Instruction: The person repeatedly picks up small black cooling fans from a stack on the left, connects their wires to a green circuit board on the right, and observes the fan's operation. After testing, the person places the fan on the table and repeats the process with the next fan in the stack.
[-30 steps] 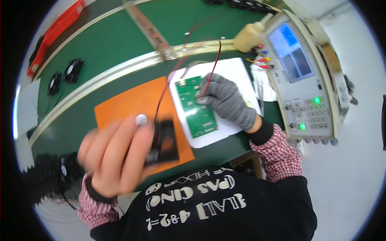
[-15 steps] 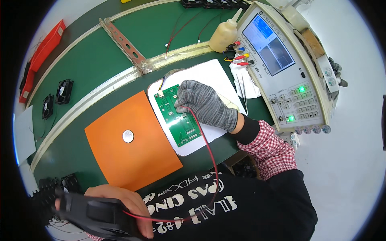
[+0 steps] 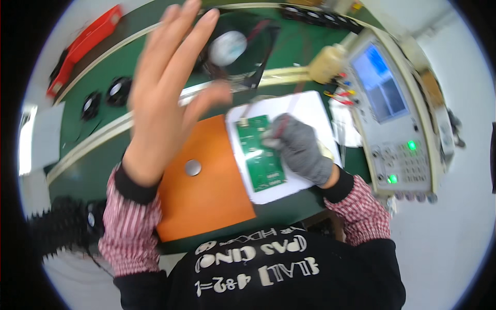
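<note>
My left hand (image 3: 163,95), bare and blurred, is raised over the left half of the bench, fingers stretched out and thumb apart. Just right of its fingertips is a black cooling fan (image 3: 227,49) with a pale round hub; whether it rests on the bench is unclear. My right hand (image 3: 302,150), in a grey knit glove, is closed over the upper right part of a green circuit board (image 3: 262,168). A dark red wire (image 3: 281,125) shows at its fingers; its tip is hidden. Under the board lies a white pad (image 3: 310,106).
An orange sheet (image 3: 206,206) with a silver disc (image 3: 192,167) lies left of the pad. At right stand a tester with a screen (image 3: 382,88) and a yellowish bottle (image 3: 326,64). Small fans (image 3: 120,90) and a red bin (image 3: 85,46) are at left.
My left hand has swung from the lower left up over the bench and has let go of the fan, now at the far side. The right hand stays on the board.
</note>
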Action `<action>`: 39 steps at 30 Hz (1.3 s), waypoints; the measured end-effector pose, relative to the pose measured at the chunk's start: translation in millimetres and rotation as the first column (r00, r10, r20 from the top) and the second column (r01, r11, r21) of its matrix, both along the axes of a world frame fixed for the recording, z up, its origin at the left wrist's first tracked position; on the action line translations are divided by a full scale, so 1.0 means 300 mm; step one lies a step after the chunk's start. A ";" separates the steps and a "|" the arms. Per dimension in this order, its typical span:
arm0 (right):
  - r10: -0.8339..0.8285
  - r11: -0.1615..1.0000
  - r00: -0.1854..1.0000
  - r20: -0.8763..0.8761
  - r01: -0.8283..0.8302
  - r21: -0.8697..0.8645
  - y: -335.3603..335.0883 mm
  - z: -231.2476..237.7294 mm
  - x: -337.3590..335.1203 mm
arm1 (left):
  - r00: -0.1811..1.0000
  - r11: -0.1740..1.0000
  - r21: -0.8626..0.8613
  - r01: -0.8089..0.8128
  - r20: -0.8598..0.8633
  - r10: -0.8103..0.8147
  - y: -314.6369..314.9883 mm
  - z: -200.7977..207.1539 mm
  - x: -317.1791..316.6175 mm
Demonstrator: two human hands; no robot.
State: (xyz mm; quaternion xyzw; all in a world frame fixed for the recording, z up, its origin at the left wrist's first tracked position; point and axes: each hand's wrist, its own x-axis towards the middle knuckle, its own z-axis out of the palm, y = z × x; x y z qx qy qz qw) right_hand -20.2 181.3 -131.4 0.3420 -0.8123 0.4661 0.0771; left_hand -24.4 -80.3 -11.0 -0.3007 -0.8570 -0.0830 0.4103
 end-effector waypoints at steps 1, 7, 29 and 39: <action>0.002 0.992 1.000 -0.008 -0.003 -0.128 -0.021 0.013 0.003 | 0.994 0.993 0.061 -0.104 0.048 0.101 -0.048 -0.039 -0.058; -0.065 0.993 0.995 0.077 0.072 -0.096 -0.045 0.047 0.015 | 0.389 0.414 -0.063 -0.908 0.243 0.889 -0.531 -0.329 -0.250; 0.148 0.982 0.944 -0.294 -0.106 0.154 -0.018 0.162 0.047 | 0.913 0.958 -0.158 -0.239 0.301 0.277 -0.199 -0.034 0.313; 0.247 0.886 0.857 -0.452 -0.011 0.464 0.020 0.161 -0.004 | 0.795 0.912 -0.389 -0.134 0.507 0.333 -0.223 -0.035 0.382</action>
